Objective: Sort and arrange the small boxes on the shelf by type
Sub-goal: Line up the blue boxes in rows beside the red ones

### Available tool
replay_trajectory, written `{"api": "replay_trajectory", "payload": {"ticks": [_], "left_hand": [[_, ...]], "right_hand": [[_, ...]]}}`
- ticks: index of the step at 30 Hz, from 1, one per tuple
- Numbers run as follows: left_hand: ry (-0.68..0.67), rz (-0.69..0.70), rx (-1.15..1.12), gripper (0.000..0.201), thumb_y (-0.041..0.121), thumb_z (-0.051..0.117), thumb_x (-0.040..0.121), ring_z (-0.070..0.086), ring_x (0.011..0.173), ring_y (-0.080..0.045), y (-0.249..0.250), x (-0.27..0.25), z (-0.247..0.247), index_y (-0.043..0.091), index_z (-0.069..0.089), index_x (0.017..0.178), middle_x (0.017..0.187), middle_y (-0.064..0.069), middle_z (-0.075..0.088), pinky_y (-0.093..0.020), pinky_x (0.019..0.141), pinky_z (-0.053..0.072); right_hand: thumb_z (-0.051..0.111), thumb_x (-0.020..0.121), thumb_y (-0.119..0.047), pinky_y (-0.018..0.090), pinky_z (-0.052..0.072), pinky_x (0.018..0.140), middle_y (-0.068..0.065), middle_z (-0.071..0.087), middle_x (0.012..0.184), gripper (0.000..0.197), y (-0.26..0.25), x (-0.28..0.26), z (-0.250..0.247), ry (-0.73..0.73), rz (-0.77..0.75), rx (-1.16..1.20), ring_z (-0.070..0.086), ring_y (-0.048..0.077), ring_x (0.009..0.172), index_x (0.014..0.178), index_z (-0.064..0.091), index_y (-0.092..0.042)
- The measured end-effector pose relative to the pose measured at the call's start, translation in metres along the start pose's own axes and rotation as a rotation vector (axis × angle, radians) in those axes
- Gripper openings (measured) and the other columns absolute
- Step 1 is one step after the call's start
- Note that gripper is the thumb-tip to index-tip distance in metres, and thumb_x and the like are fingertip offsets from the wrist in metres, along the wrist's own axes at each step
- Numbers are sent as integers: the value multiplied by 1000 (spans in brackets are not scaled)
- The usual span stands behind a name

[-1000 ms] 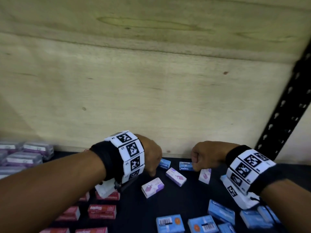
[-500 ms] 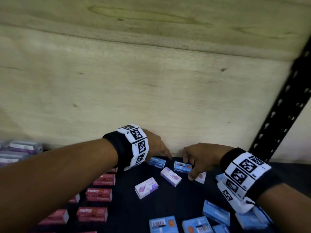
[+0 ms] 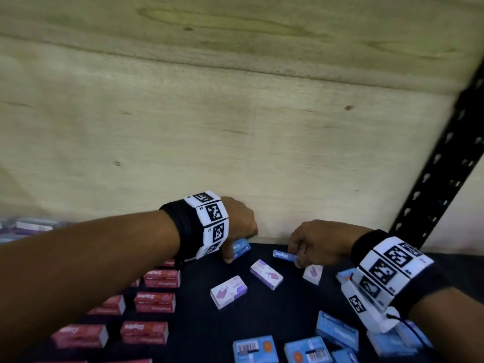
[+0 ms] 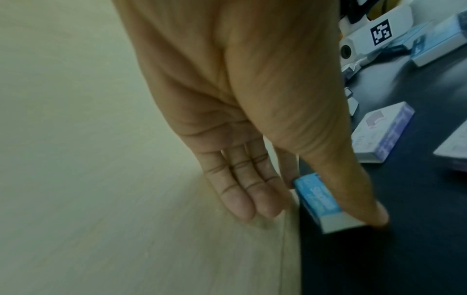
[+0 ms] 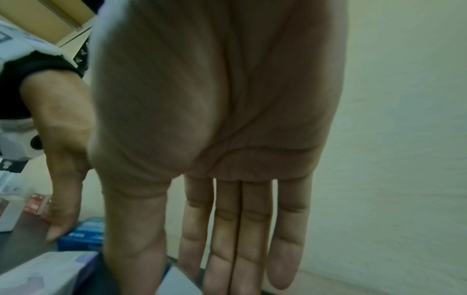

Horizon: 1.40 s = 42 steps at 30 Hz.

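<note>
Two small blue boxes lie at the back of the black shelf (image 3: 288, 318). My left hand (image 3: 237, 241) pinches the left blue box (image 3: 242, 248) between thumb and fingers, close to the back wall. In the left wrist view my thumb lies along this box (image 4: 316, 197), with my left hand (image 4: 331, 205) around it. My right hand (image 3: 294, 258) pinches the other blue box (image 3: 282, 254) by its end. In the right wrist view only a pale end of that box (image 5: 177, 285) shows between thumb and fingers.
Three purple-and-white boxes (image 3: 228, 291) (image 3: 266, 274) (image 3: 313, 274) lie loose mid-shelf. Red boxes (image 3: 154, 302) sit in rows at the left, blue boxes (image 3: 255, 348) at the front right, and purple boxes (image 3: 34, 226) at the far left. A plywood wall (image 3: 235, 153) closes the back. A black post (image 3: 445, 166) stands at the right.
Both hands have moved forward and down from loose fists onto the two blue boxes at the back. Each now pinches one.
</note>
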<state>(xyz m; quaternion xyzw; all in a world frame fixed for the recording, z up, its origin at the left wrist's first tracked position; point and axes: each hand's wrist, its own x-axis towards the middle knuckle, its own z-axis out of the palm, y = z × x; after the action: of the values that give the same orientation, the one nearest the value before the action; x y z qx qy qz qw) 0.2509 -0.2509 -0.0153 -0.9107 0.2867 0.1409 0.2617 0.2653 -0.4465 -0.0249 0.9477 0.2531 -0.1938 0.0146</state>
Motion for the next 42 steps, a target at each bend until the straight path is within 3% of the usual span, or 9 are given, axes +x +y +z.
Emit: {"api": "replay_trajectory", "payload": {"ticks": [3,8,17,21,23,27,33,39,42], "left_hand": [[18,-34,-62,65,51,77,75,57,90,-25,1,0,2,12,54,121,107,-7,60,-31,64,39],[17,3,-288,62,33,87,70,48,80,-16,0,-3,2,11,52,116,88,2,48,-22,50,31],[86,-9,-612,48,11,82,75,57,66,-8,-7,-9,5,20,57,115,81,7,59,-24,63,47],[97,-22,-607,45,15,74,85,64,85,-16,-9,-14,5,29,59,125,97,3,67,-30,80,52],[126,-29,-608,35,18,72,87,62,86,-15,-9,-16,8,27,61,119,104,2,68,-25,71,49],[167,-87,-543,28,21,65,91,48,67,-3,-7,-16,16,20,55,117,80,12,52,-20,57,34],[24,-234,-310,34,33,57,95,59,101,-29,-4,-22,27,13,48,121,116,-11,58,-31,71,38],[-17,-262,-261,35,35,58,94,60,101,-30,-6,-22,31,13,50,120,116,-11,60,-35,76,46],[-41,-268,-265,28,33,59,93,59,89,-24,-4,-20,28,12,55,111,107,-9,62,-30,70,40]], "right_hand": [[61,94,-30,35,52,94,-5,70,111,24,-1,-2,-2,7,-2,-42,64,16,100,116,70,-26],[54,98,-27,28,49,89,-4,67,113,28,-1,-1,-2,34,-10,-56,59,13,97,123,65,-27],[56,97,-28,28,49,92,-2,66,121,32,-3,-2,-2,28,3,-73,61,18,106,128,63,-26],[65,91,-28,29,52,87,-6,67,106,22,-2,1,0,26,6,-41,63,16,97,113,65,-28],[68,88,-29,28,51,80,-8,63,97,17,-2,2,0,30,7,-30,61,15,91,103,62,-28],[63,90,-33,28,47,77,-6,58,101,20,-5,2,-3,50,5,-34,57,15,92,106,57,-25],[63,91,-29,19,39,67,-11,55,96,14,-10,-2,-15,152,-68,37,53,10,85,100,53,-30],[61,93,-33,26,44,78,-8,60,107,15,-24,8,-10,155,-116,34,57,14,96,107,57,-28],[59,95,-34,32,46,81,-2,62,114,20,-29,11,-5,107,-115,-3,59,19,99,110,57,-22]]}}
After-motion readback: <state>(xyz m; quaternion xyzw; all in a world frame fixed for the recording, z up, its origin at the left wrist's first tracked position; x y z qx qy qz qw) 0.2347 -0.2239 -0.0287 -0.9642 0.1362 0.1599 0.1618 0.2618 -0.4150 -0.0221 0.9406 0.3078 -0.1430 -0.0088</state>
